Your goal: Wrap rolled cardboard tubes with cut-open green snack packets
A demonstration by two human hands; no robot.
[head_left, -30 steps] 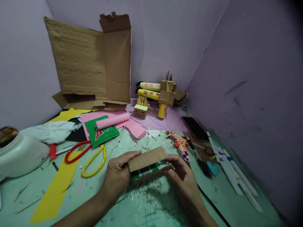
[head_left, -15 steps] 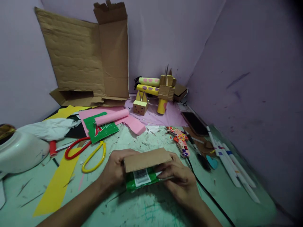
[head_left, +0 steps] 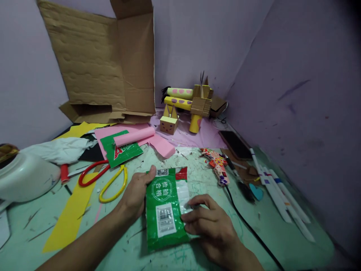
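Near the table's front, a piece of green printed cardboard [head_left: 180,237] is held up, its printed face toward me. It carries a white barcode label, round lettering, and a white and red strip on the right. My left hand [head_left: 138,194] grips its left edge, thumb on top at the upper corner. The fingertips of my right hand [head_left: 211,222] are closed at its right edge, over the white strip; the thumb is partly hidden. To the left lie scissors [head_left: 113,184] with one red and one yellow handle. A flower-patterned glue gun [head_left: 216,165] lies to the right, beyond my right hand.
A large opened cardboard box [head_left: 98,64] stands at the back left. Cardboard animal figures [head_left: 169,124] sit at the back. Pink paper [head_left: 162,146], a yellow strip [head_left: 70,218] and a white pot [head_left: 25,177] are leftward. Right: a phone [head_left: 235,145], a brush [head_left: 242,188], markers [head_left: 282,199].
The cardboard piece has turned, so its green printed face shows instead of the plain brown flap. My right hand has shifted down along its right edge. The view has tilted slightly.
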